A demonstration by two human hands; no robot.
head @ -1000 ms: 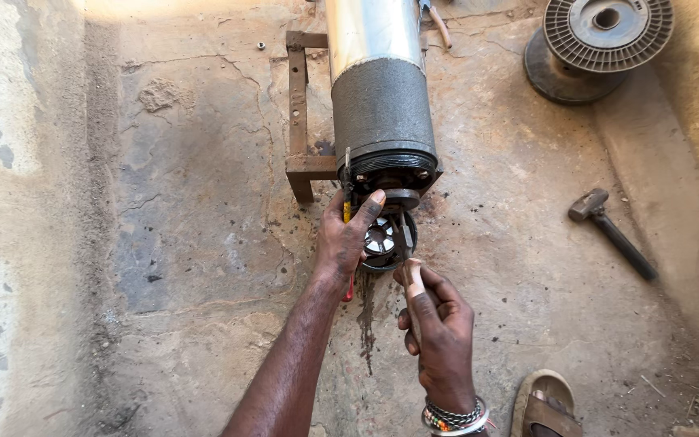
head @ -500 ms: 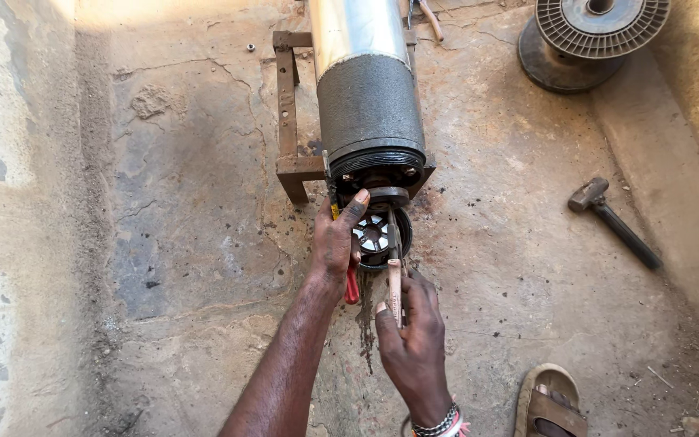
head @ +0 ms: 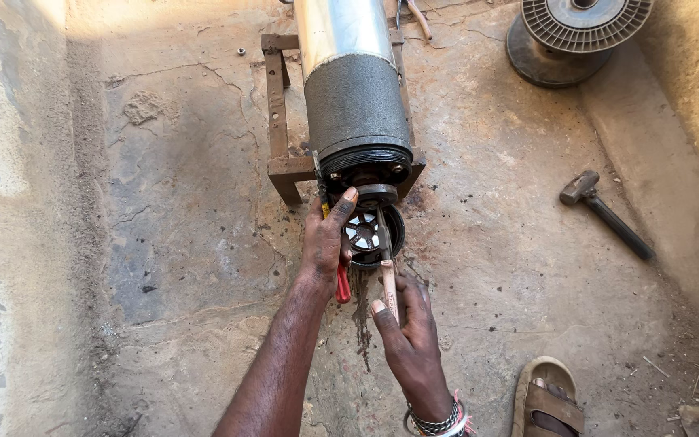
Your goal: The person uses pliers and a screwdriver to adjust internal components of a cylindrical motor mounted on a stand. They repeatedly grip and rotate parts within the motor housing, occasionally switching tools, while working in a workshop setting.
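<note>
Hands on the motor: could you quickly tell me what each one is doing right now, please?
Left hand: closed on a red-handled tool, against the motor end.
Right hand: closed on a wooden-handled tool.

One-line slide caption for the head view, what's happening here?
Left hand steadies a black round part at the cylindrical motor's end while the right hand holds a wooden-handled tool against it; hammer nearby.

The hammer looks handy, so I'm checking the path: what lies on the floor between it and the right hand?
In the head view, only bare, stained concrete floor lies between the hammer and the right hand.
</note>
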